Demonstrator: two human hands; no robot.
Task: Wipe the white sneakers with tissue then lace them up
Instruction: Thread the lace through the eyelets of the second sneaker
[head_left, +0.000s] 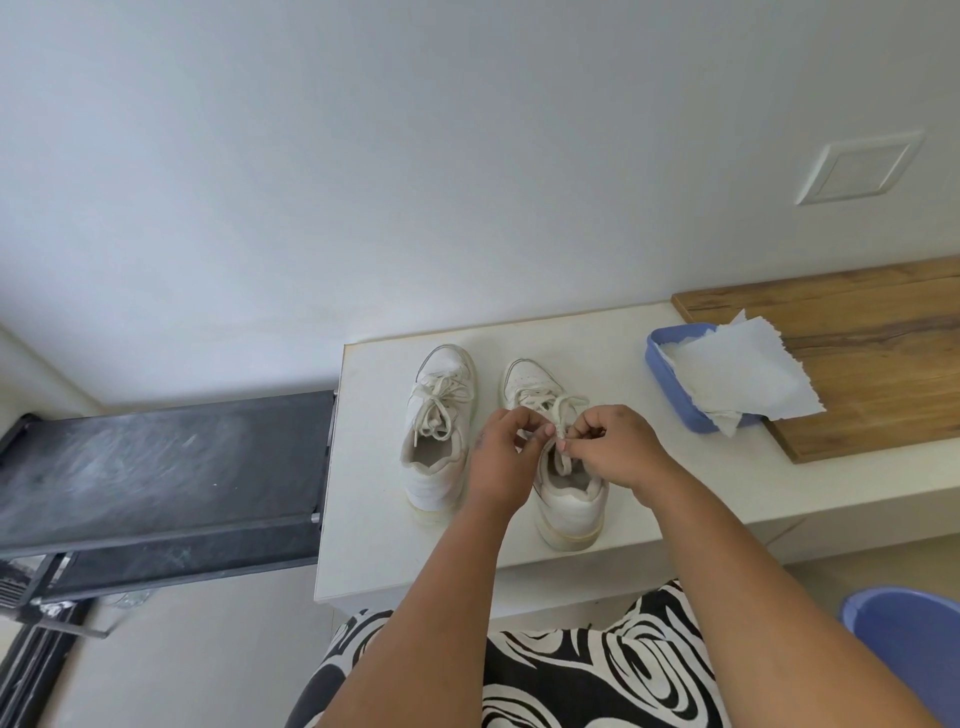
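Observation:
Two white sneakers stand side by side on a white counter (374, 545), toes pointing away from me. The left sneaker (439, 431) has its laces tied in a loose bow. Over the right sneaker (566, 499) my left hand (501, 457) and my right hand (613, 449) meet, each pinching a part of its cream lace (563, 415) at the tongue. My hands hide the middle of that shoe. White tissue (737, 376) spills out of a blue tray (670, 374) to the right.
A wooden board (872, 353) lies on the counter at the back right, under the tray's far side. A dark treadmill belt (161, 462) sits left of the counter. A blue bin (909, 639) stands on the floor at the lower right. The wall is close behind.

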